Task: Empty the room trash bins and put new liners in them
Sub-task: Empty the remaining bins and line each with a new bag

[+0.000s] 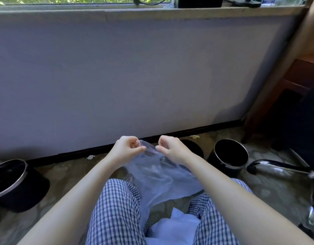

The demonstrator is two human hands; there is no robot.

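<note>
A clear plastic liner (158,175) hangs in front of me over my knees. My left hand (126,147) and my right hand (170,149) each pinch its top edge, close together, fingers curled. A black bin with a metal rim (231,156) stands on the floor at the right, its inside dark. A second black bin (193,146) is partly hidden behind my right hand. At the far left lies a third black bin (13,184), tilted. Folded white liners (175,225) rest between my legs.
A pale wall with a black skirting strip (92,151) runs just behind the bins. Chrome chair legs (279,167) reach in from the right, beside a wooden desk leg (269,96). Small scraps (90,157) lie on the mottled floor.
</note>
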